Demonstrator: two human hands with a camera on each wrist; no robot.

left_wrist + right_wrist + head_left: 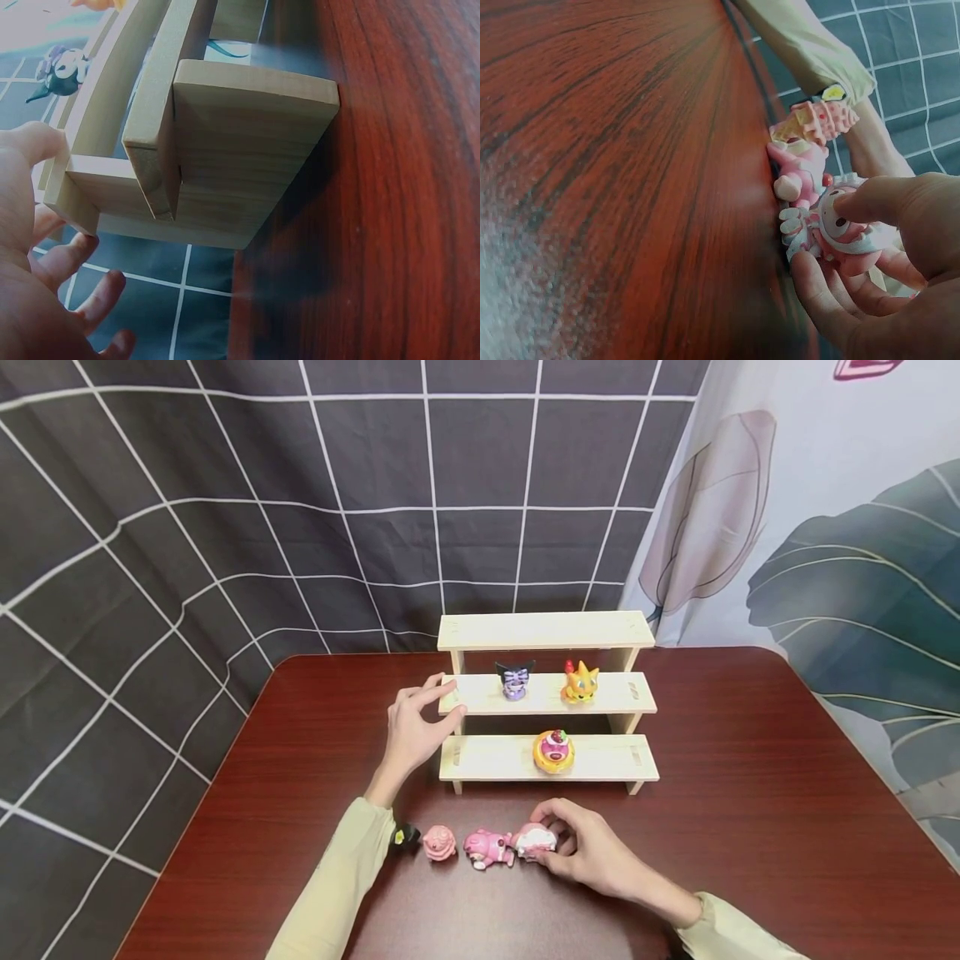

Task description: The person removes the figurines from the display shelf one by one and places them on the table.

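Note:
My left hand is at the left end of the middle step of a pale wooden three-tier display shelf. In the left wrist view its thumb touches one edge of that board, and the other fingers curve around the end. My right hand grips a pink-and-white figurine between thumb and fingers, low over the table. Beside it lies a pink bear figurine. Left of that are a pink ice-cream-like figurine and a black figurine with a yellow mark, partly covered by the left sleeve.
A purple figurine with black ears and a yellow-orange figurine stand on the middle step. A round orange-and-pink figurine sits on the lowest step. The reddish-brown table meets a dark checked curtain behind.

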